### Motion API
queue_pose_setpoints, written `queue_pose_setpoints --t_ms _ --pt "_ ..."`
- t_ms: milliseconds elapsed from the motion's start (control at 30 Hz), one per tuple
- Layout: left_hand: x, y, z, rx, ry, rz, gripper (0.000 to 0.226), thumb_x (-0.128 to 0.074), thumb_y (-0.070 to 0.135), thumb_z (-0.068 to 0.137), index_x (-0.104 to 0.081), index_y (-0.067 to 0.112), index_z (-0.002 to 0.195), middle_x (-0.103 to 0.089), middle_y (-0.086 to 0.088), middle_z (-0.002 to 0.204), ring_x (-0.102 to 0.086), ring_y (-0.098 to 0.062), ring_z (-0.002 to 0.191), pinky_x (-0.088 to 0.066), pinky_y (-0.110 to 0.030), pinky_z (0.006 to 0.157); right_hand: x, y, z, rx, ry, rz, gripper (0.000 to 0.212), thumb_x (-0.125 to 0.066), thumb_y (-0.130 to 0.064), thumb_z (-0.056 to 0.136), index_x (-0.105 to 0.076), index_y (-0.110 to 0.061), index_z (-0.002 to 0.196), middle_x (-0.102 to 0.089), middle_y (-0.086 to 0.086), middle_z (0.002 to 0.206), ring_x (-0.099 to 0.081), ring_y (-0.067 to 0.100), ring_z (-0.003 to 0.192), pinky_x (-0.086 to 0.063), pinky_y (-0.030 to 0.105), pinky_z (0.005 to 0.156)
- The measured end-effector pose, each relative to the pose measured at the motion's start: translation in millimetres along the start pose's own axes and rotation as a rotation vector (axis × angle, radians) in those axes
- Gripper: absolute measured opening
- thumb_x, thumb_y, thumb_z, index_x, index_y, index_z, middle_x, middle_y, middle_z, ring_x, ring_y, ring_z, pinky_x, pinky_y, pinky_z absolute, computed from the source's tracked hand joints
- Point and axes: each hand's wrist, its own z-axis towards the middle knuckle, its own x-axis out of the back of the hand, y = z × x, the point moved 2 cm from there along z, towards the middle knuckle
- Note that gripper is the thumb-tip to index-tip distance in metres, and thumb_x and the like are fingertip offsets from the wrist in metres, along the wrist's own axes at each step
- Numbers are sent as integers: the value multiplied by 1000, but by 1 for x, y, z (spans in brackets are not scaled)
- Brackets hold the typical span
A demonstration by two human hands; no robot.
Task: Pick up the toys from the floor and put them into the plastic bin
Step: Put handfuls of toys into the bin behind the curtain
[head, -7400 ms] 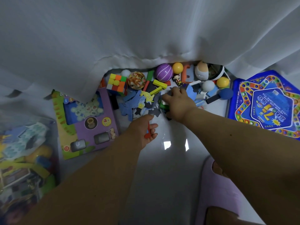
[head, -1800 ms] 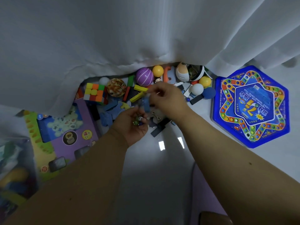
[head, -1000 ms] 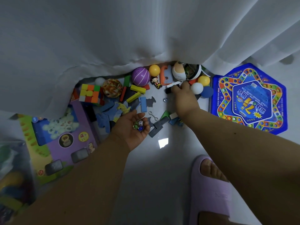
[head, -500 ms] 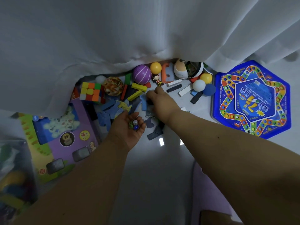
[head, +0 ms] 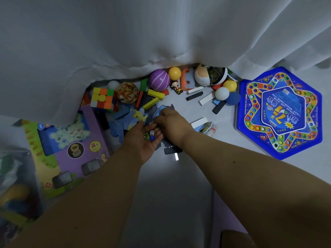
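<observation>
**Left hand cupped, load loose**

Left hand [head: 143, 138] lies palm-up, open, cradling a die [head: 152, 132] and marbles [head: 149, 137]. Right hand [head: 171, 122], just beside, pinches scraps [head: 162, 108] off the floor. Tilting could spill them; the bin [head: 12, 190] sits far left.

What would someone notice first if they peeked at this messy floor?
Probably the big blue game board lying flat on the right, bright with coloured dots. Next, the heap of toys along the curtain edge: a purple striped ball, a colourful puzzle cube and yellow blocks. In the middle, the left hand cups a white die and marbles while the right hand reaches among blue pieces.
</observation>
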Motion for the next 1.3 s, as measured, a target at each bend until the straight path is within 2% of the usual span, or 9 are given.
queue_pose_setpoints --t_ms 167,333,400,500,567,667,767,967,1300 --pt "1 2 -4 4 7 -7 47 -33 38 102 -55 2 83 -53 -9 75 -51 -16 71 -43 -35 96 20 -1 -2 -114 175 232 27 -59 -1 83 -66 -3 109 -58 18 108 -53 28 100 -29 19 75" --pt "-1 2 -12 23 -189 -165 43 -31 32 103 -62 3 102 -68 -16 96 -63 -27 91 -57 -38 75 35 -31 -21 80 90 359 21 -75 -13 74 -70 -9 95 -63 6 96 -51 11 82 -40 13 68" --pt "-2 2 -16 33 -212 -188 41 -33 28 102 -63 0 97 -68 -18 94 -63 -28 89 -56 -39 77 40 -35 -26 53 132 408 19 -74 -14 74 -70 -10 92 -62 3 94 -51 9 83 -39 10 70" --pt "0 0 -17 22 -128 -165 35 -40 24 100 -58 2 80 -59 -12 84 -58 -21 76 -53 -33 75 47 -10 -44 -333 542 518 21 -62 -11 79 -65 -11 100 -57 2 99 -50 10 89 -41 10 78" --pt "3 -3 -18 27 -98 -121 30 -43 21 99 -55 3 77 -55 -11 81 -54 -19 72 -54 -29 67 44 16 -65 -754 697 455 32 -60 -26 84 -55 -17 115 -51 4 113 -54 19 100 -49 30 83" --pt "9 -8 -20 59 -97 -35 26 -46 16 97 -55 5 75 -55 -9 79 -54 -18 70 -56 -26 59 27 40 -88 -1051 433 323 60 -57 -55 83 -37 -25 132 -37 10 130 -52 31 112 -48 38 81" --pt "10 -11 -23 72 -102 -56 30 -44 20 98 -56 4 76 -54 -10 78 -54 -19 71 -57 -28 59 13 38 -84 -952 273 290 72 -60 -66 76 -33 -29 131 -29 10 131 -55 36 105 -51 42 82" --pt "12 -16 -25 71 -96 -44 37 -39 26 100 -56 3 77 -54 -11 80 -53 -19 72 -48 -33 71 19 37 -58 -786 173 212 61 -66 -39 85 -32 -25 134 -20 15 140 -55 39 105 -50 41 89" --pt "12 -9 -31 65 -86 15 35 -39 26 100 -59 2 84 -55 -10 81 -55 -19 75 -49 -32 78 37 43 -44 -676 -32 310 62 -66 -25 83 -32 -15 134 -50 18 122 -55 33 104 -47 37 81"
